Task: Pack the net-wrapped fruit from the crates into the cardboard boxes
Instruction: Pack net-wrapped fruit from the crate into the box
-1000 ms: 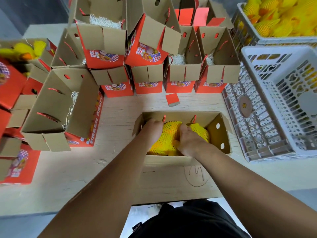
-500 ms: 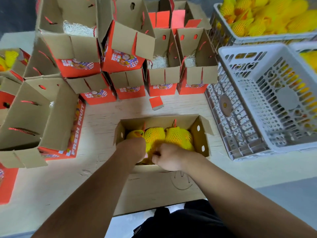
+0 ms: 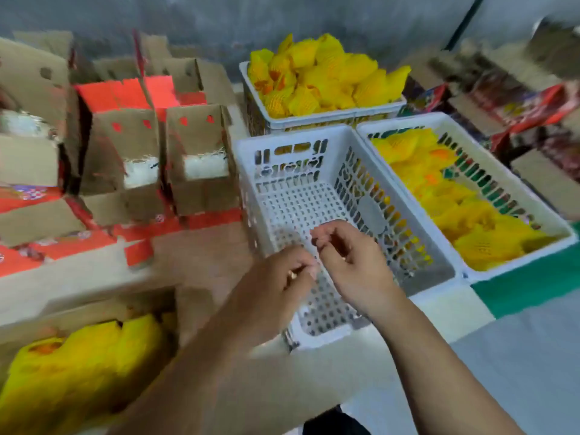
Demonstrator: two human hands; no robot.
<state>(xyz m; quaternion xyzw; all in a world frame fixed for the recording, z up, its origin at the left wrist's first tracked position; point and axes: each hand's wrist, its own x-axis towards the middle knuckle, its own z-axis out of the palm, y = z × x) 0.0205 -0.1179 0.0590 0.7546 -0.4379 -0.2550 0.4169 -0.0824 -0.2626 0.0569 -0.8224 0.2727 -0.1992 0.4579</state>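
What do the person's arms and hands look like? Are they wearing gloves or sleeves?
No gloves and no sleeves show: both forearms are bare all the way to the frame's edge. The left hand seems to have a small gold-coloured ring on one finger, though the picture is blurry. The right hand shows no ring that I can make out. No watch or bracelet shows on either wrist.

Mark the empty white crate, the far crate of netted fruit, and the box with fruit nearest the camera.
empty white crate (image 3: 309, 200): head view, bare perforated floor.
far crate of netted fruit (image 3: 329, 118): head view, front rim.
box with fruit (image 3: 94, 312): head view, cardboard back wall above the yellow nets.
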